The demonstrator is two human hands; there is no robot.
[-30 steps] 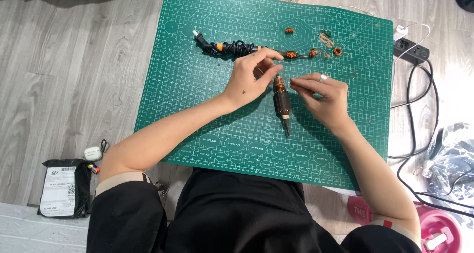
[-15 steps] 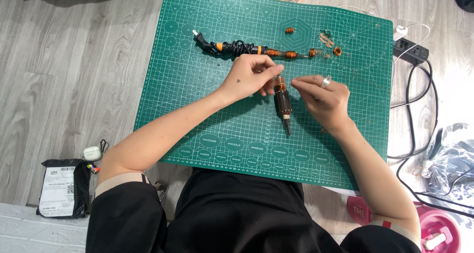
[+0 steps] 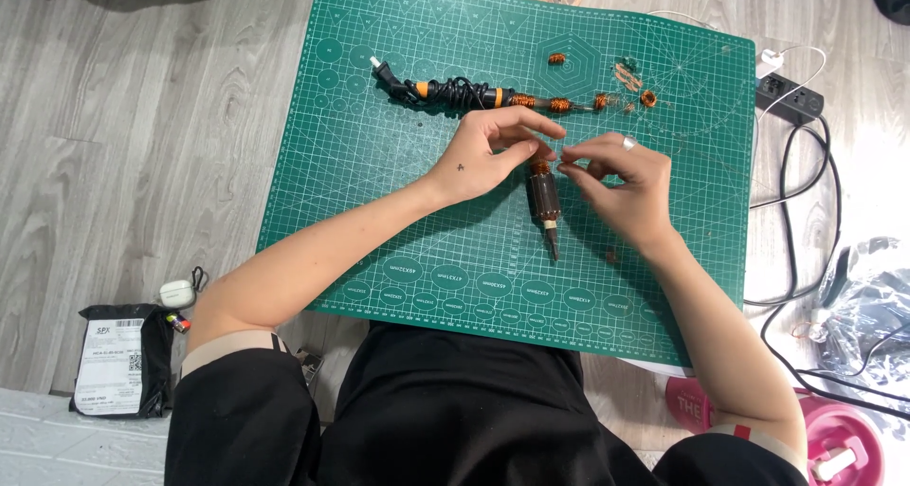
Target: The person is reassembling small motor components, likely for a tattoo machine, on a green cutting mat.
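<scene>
The motor armature (image 3: 543,197) lies near the middle of the green cutting mat (image 3: 379,211), shaft end pointing toward you, copper-wound end pointing away; both your hands meet at that far end. Your left hand (image 3: 488,154) curls over the copper end, thumb and forefinger closed together on it or on a strand at its tip; your right hand (image 3: 621,187) has thumb and forefinger pinched together just beside it, probably on a fine wire, though the strand itself is too thin to make out.

Handling, as a judgement: the armature looks dense and rigid for its size, a steel core with a narrow shaft; it should roll readily on the mat, so steady it by the dark body, not by the windings; the copper wire is soft, kinks easily and likely snaps under a hard tug; draw it gently.

Farther up the mat lies a black and orange tool with a cord wrapped round it (image 3: 455,92); small copper coils (image 3: 649,97) sit scattered beyond its tip. Off the mat, on the grey wooden floor: a power strip (image 3: 789,92) with black cables at your right, a small white case (image 3: 176,292) and a black parcel (image 3: 118,358) at your left.

Hidden: the copper end under your fingers; the pink object at lower right is cut off.
</scene>
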